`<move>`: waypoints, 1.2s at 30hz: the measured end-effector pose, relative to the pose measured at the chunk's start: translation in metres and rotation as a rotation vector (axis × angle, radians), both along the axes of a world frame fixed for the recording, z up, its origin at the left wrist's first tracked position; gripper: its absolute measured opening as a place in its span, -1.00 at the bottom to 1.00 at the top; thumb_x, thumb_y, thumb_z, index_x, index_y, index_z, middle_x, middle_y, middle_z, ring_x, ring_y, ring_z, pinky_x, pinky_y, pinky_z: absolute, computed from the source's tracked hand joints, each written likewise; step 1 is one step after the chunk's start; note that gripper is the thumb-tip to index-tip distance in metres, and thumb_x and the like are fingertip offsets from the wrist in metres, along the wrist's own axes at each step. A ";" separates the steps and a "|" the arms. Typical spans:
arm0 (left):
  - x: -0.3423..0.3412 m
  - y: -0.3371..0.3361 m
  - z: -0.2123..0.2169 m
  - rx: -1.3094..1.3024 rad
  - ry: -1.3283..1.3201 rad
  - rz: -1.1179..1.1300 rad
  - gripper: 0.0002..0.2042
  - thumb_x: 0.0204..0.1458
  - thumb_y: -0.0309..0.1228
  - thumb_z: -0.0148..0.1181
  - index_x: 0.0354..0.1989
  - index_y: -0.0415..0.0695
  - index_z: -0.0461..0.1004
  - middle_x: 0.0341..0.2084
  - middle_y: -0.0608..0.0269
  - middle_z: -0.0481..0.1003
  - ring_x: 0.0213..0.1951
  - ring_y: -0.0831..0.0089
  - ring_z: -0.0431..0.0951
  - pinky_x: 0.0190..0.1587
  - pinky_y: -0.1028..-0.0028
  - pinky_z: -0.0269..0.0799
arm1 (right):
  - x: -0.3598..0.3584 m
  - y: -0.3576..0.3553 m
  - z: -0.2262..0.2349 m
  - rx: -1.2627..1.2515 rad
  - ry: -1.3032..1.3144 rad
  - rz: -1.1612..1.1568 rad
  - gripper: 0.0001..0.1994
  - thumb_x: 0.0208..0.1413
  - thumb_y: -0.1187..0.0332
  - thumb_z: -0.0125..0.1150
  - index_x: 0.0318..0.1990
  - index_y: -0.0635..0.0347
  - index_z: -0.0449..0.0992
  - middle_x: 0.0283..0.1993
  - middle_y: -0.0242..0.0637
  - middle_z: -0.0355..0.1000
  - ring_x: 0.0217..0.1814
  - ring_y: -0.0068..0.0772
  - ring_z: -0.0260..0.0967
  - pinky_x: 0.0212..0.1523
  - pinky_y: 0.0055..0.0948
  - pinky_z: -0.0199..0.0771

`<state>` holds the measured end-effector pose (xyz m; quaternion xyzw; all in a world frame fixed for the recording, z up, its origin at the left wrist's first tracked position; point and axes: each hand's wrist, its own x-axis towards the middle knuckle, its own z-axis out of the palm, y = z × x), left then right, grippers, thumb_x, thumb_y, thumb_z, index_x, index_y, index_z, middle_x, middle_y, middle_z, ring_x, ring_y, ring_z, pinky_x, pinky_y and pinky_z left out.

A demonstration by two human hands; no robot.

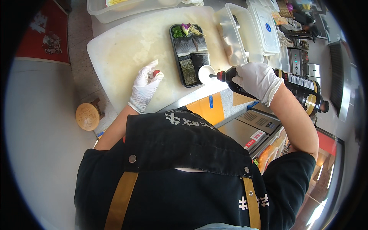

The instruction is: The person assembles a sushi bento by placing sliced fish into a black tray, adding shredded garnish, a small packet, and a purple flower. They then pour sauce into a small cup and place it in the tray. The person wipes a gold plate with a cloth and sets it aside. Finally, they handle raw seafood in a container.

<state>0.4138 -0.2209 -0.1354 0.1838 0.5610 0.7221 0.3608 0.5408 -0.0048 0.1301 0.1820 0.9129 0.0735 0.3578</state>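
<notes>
My right hand (258, 82), in a white glove, grips a large dark sauce bottle (306, 92) tipped nearly level. Its red-collared mouth points left over a small round white dish (205, 75), and dark liquid shows at the spout. The dish sits at the near right corner of a black rectangular tray (177, 64). In the tray lie dark grey and blackish sheet-like pieces, with green leaves (177, 31), a purple flower and pale yellow shreds along the far end. My left hand (145, 86), also gloved, is closed on a small red cap (156, 73) above the board.
A white cutting board (119, 50) lies under the tray. Translucent plastic tubs (234, 42) and a lidded container (264, 30) stand to the right, another tub (130, 13) at the far edge. A round wooden stool (87, 117) stands on the floor at left.
</notes>
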 end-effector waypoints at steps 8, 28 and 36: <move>-0.002 -0.001 -0.002 -0.032 0.031 -0.016 -0.55 0.10 -0.60 0.26 0.19 -0.20 0.38 -0.20 0.42 0.44 -0.21 0.68 0.43 -0.08 0.64 0.44 | -0.006 -0.006 0.005 0.003 0.004 0.015 -0.75 0.05 0.19 0.25 -0.42 0.23 0.57 -0.51 -0.04 0.49 -0.39 0.04 0.52 -0.29 -0.11 0.51; 0.000 -0.001 -0.002 -0.024 0.041 0.010 -0.56 0.11 -0.58 0.26 0.19 -0.20 0.38 -0.19 0.41 0.44 -0.20 0.69 0.45 -0.07 0.63 0.44 | -0.008 0.005 -0.008 0.032 -0.057 0.011 -0.74 0.11 0.21 0.14 -0.38 0.22 0.62 -0.45 -0.03 0.53 -0.35 0.01 0.54 -0.24 -0.15 0.54; 0.000 -0.001 0.000 0.029 0.042 0.012 -0.54 0.10 -0.62 0.24 0.21 -0.21 0.36 -0.21 0.41 0.43 -0.23 0.69 0.43 -0.07 0.64 0.42 | -0.006 -0.002 -0.011 -0.052 -0.066 0.022 -0.74 0.13 0.21 0.12 -0.37 0.18 0.65 -0.41 -0.08 0.56 -0.30 -0.02 0.56 -0.20 -0.18 0.54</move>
